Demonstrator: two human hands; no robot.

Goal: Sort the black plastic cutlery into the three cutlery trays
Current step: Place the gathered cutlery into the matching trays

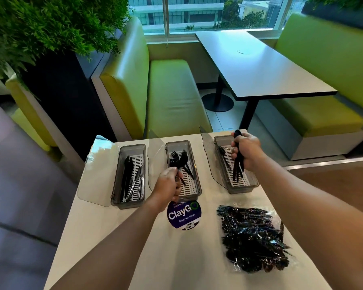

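Three grey plastic trays [116, 185] held few pieces. Left grip [169, 183] pinched black plastic forks [174, 162], right grip [246, 151] clutched black cutlery [238, 170]; clear bag [253, 237] at four o'clock lay nearly full.

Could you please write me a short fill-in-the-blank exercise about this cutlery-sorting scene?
1. The left hand holds a black ____ over the middle tray.
2. The right hand grips a bundle of black cutlery above the ____ tray.
3. The long black pieces in the left tray are ____.
4. The round blue sticker reads ____.
Missing words: fork; right; knives; ClayGo.
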